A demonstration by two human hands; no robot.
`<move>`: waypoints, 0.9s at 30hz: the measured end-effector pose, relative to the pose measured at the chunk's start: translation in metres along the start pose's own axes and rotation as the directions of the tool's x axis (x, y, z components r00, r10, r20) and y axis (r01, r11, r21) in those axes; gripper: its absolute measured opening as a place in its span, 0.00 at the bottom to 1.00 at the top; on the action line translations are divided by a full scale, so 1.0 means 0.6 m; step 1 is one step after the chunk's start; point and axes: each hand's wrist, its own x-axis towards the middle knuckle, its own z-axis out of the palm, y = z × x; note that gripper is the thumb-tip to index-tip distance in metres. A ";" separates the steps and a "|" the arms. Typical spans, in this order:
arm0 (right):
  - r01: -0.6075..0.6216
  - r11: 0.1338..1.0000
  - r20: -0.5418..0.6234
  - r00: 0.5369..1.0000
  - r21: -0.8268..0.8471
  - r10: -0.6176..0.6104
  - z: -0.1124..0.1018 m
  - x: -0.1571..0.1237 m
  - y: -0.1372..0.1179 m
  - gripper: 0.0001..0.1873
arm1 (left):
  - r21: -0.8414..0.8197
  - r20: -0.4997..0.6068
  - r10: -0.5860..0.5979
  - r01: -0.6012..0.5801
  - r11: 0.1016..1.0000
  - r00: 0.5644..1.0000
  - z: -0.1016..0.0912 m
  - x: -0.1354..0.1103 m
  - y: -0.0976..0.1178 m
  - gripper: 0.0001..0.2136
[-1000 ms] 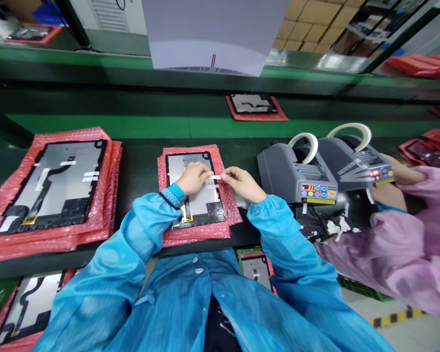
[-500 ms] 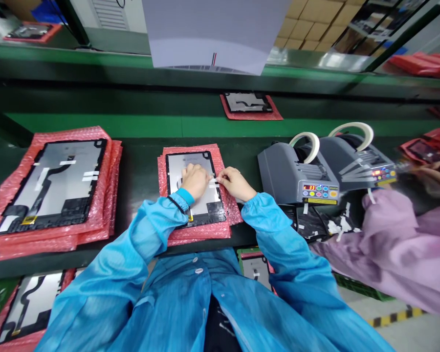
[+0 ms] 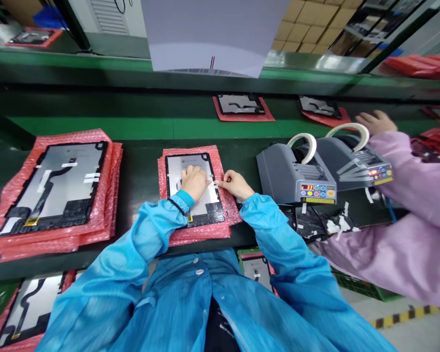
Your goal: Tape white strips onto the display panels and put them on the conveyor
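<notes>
A tablet display panel [image 3: 174, 168], silver-backed with a black border, lies on a stack of pink bubble-wrap sheets [image 3: 220, 156] before me. My left hand [image 3: 195, 183] rests on its middle with curled fingers, its thumb side near the right edge; whatever its fingertips hold is hidden. At that same edge, my right hand [image 3: 236, 185] pinches a small strip of white tape [image 3: 213, 183]. The two hands' fingertips nearly meet. My left hand and wrist cover part of the panel, including some of its black flex cable.
To the left, another panel [image 3: 73, 171] lies on stacked bubble wrap. Two grey tape dispensers [image 3: 297, 176] stand at right, with tape scraps [image 3: 339, 225] in front. Panels on pink wrap [image 3: 242, 104] lie on the green strip behind. A co-worker's sleeve [image 3: 407, 244] reaches in from the right.
My hands stay at the panel's right edge, with only slight finger movement. The co-worker's hand has reached up behind the dispensers, where another panel on pink wrap now lies.
</notes>
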 end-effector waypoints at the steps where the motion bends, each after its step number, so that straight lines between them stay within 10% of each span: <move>1: -0.027 0.999 0.001 1.000 0.033 0.027 -0.002 0.001 0.003 0.20 | 0.002 -0.007 -0.002 0.002 1.000 1.000 -0.005 0.000 -0.001 0.10; 10: -0.030 0.999 0.042 0.999 -0.023 0.031 -0.008 0.002 -0.006 0.19 | -0.036 -0.162 -0.396 0.395 0.918 0.904 -0.066 -0.081 -0.125 0.15; 17: 0.137 0.991 -0.266 0.955 -0.008 -0.134 0.026 -0.012 -0.047 0.09 | -0.226 -0.152 -0.320 0.282 0.932 0.935 -0.016 -0.094 -0.149 0.10; 21: 0.129 0.962 -0.241 0.968 0.241 -0.069 0.031 -0.009 -0.062 0.17 | -0.488 -0.226 -0.346 0.201 0.849 0.911 -0.015 -0.092 -0.147 0.08; 27: 0.386 0.810 -0.197 0.922 0.442 -0.333 0.040 -0.020 -0.117 0.20 | -0.692 -0.269 -0.455 0.158 0.704 0.849 -0.046 -0.146 -0.157 0.05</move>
